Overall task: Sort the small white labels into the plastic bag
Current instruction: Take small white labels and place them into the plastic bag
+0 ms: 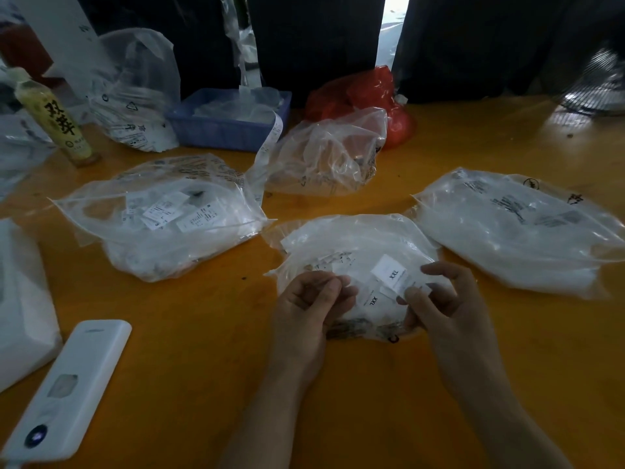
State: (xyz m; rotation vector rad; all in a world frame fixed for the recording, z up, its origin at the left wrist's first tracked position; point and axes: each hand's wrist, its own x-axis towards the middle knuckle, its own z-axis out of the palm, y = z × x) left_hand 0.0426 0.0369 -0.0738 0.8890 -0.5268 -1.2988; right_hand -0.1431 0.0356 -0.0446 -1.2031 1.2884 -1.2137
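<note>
White label (391,273) marked XXL pinched between thumb and forefinger of right hand (441,299), fingers (416,297) curled and clamped on its near corner. Second XXL label (372,301) just left of those fingertips, lying on clear plastic bag (351,242). Left hand (309,299) curled, fingertips bunched together and pressed on the bag's near-left side; whether anything sits between them, cannot tell. Bag spread directly beyond and under both sets of fingers, more small labels visible inside. Orange table (203,333) beneath everything.

Left of the left fingers, well apart: another clear bag (162,218) holding printed labels. Right of the right fingers, near: large bag of white material (514,231). Farther beyond the fingers: crumpled clear bag (328,154), red bag (365,93), blue tray (226,120) with a paper strip (267,147) trailing from it. Far left: yellow-green bottle (54,120) upright. Near left, toward the body: white device (67,384) lying flat.
</note>
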